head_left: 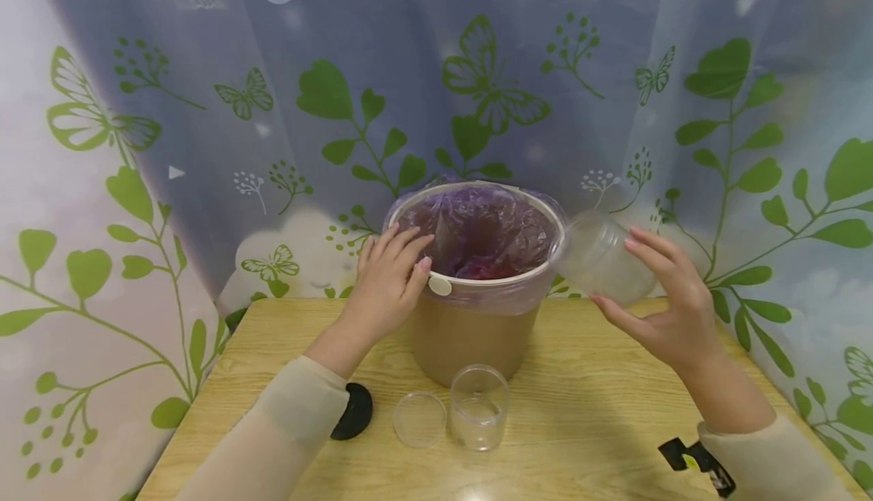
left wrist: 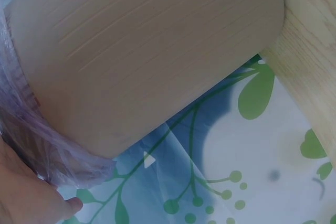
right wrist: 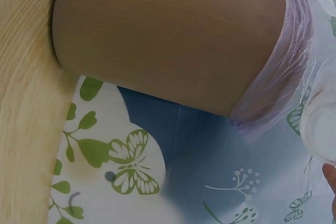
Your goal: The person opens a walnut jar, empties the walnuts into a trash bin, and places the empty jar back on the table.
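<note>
A brown trash bin (head_left: 470,338) with a white rim stands on the table, lined with a thin purple plastic bag (head_left: 477,220). My left hand (head_left: 392,273) rests on the bin's left rim, its fingers reaching over the edge and the bag. To the right of the bin, my right hand (head_left: 671,296) holds a cloudy clear plastic jar (head_left: 610,258) between thumb and fingers. The jar is tilted, one end close by the bin's right rim. Something reddish (head_left: 480,266) shows low inside the bag. In the right wrist view, only part of the jar (right wrist: 321,121) and a fingertip appear.
In front of the bin stands another clear jar (head_left: 480,410), with a clear round disc (head_left: 419,419) left of it. A black round lid (head_left: 356,411) lies partly behind my left sleeve. A black strap piece (head_left: 699,464) is by my right cuff. A patterned curtain (head_left: 382,54) hangs behind the table.
</note>
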### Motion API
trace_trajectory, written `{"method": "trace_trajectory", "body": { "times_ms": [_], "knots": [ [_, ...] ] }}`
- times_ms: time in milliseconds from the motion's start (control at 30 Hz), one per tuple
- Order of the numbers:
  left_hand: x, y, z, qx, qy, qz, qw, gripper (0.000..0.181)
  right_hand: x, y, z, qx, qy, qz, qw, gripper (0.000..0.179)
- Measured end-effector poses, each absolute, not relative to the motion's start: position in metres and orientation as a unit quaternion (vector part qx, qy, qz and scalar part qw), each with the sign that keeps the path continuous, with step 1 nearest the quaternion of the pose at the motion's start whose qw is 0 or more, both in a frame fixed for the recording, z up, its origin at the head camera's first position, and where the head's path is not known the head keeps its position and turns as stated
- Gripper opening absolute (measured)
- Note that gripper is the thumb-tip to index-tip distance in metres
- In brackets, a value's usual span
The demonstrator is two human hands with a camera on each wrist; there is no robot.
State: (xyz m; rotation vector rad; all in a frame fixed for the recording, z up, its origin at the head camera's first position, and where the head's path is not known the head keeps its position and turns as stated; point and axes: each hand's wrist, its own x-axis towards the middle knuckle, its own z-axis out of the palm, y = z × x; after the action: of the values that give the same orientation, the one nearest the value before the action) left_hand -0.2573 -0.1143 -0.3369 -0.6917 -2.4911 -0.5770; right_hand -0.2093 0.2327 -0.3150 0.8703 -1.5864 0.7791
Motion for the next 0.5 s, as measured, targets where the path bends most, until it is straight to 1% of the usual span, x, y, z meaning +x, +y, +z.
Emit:
{"method": "trace_trajectory", "body": {
  "times_ms": [200,333,500],
  "knots": [
    [-0.257,-0.114,-0.337,-0.253,-0.912,-0.213,0.243,0.056,-0.207,0.238,-0.323,0.366,-0.658,0.374,0.542,0.075],
    [-0.256,-0.114,-0.337,-0.251,-0.913,-0.212,0.241,0.056,-0.208,0.242,-0.328,0.374,-0.652,0.392,0.53,0.077],
    [-0.256,-0.114,-0.337,-0.25,-0.914,-0.212,0.238,0.055,-0.209,0.244,-0.334,0.406,-0.633,0.436,0.493,0.077]
  ]
}}
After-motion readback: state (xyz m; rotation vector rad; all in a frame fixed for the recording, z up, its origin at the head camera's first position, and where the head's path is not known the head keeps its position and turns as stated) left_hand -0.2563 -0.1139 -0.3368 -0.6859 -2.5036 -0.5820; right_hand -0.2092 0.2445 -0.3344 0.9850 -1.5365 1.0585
